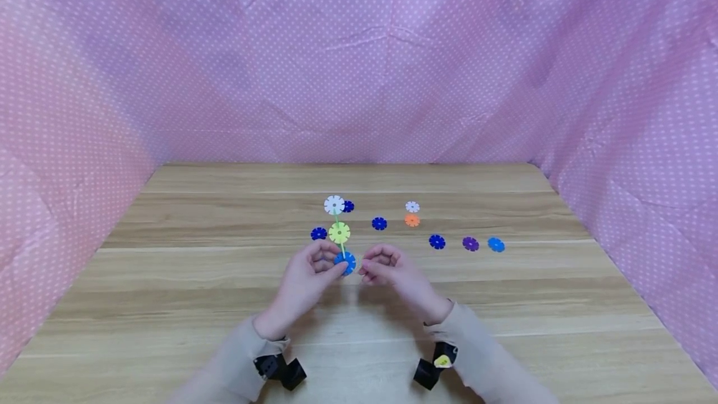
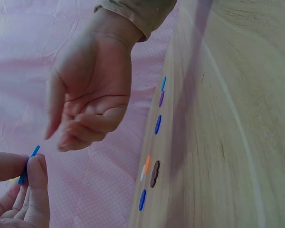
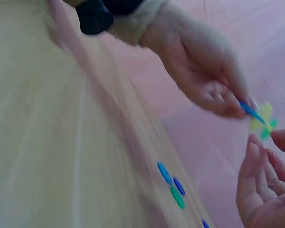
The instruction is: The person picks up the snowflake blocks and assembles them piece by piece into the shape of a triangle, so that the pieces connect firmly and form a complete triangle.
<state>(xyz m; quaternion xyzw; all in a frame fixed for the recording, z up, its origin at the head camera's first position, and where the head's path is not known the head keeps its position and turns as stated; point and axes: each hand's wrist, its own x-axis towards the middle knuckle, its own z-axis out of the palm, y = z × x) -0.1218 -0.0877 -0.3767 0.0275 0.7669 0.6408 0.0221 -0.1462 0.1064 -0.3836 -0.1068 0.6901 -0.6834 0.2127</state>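
My left hand [image 1: 303, 276] pinches a blue notched disc [image 1: 349, 265] between thumb and fingers. It forms the near end of a chain of slotted plastic discs. Joined in line beyond it are a yellow-green disc [image 1: 339, 239] and a white disc [image 1: 331, 209], with green discs seen edge-on between them. In the left wrist view the blue disc [image 2: 36, 151] shows edge-on in the pinch. My right hand [image 1: 401, 276] hovers just right of the blue disc, fingers loosely bent and nothing visible between them.
Loose discs lie on the wooden table [image 1: 359, 354]: several dark blue ones, such as one [image 1: 379, 227] past the hands, plus a white disc [image 1: 412, 211], an orange disc [image 1: 412, 224], a purple disc [image 1: 470, 248] and a light blue disc [image 1: 496, 248]. Pink dotted cloth [image 1: 359, 80] surrounds the table.
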